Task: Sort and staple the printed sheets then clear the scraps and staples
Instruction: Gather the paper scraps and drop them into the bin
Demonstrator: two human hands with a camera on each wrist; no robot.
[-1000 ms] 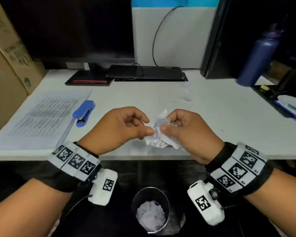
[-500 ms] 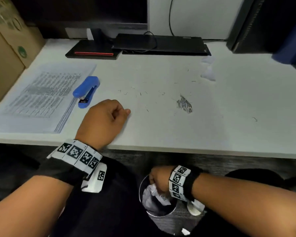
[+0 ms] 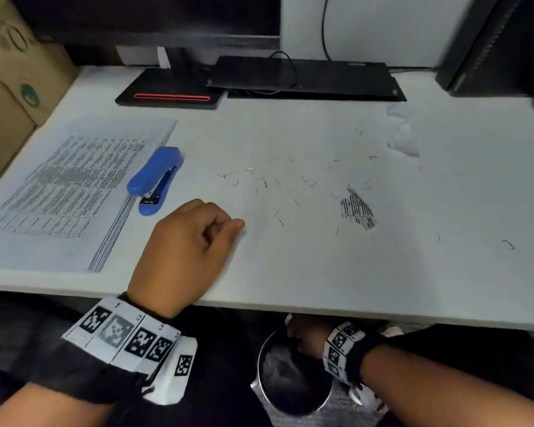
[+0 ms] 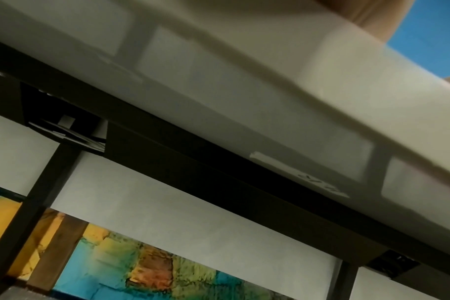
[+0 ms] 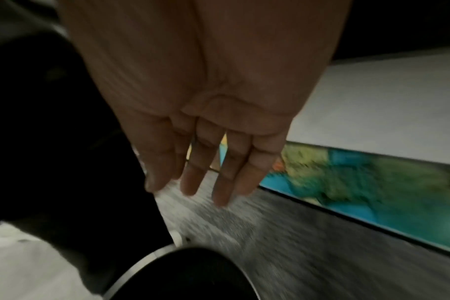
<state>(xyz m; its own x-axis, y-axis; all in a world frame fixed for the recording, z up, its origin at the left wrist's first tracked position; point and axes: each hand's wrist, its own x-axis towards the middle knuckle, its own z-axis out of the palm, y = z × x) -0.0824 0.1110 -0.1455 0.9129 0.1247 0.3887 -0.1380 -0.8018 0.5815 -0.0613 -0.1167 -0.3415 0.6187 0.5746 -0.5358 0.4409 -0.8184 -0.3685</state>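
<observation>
Below the desk edge, my right hand (image 5: 206, 97) hangs over the round metal bin (image 3: 293, 383) on the floor, its fingers (image 5: 220, 176) straight, slightly spread and holding nothing. Up on the white desk (image 3: 321, 272), my left hand (image 3: 185, 251) rests near the front edge with its fingers loosely curled around nothing (the thumb tip meets the forefinger). Loose staples (image 3: 278, 186) lie scattered across the middle of the desk, with one torn printed scrap (image 3: 356, 211) among them to the right. Just left of my left hand sits the blue stapler (image 3: 154, 177), touching the stack of printed sheets (image 3: 62, 192).
</observation>
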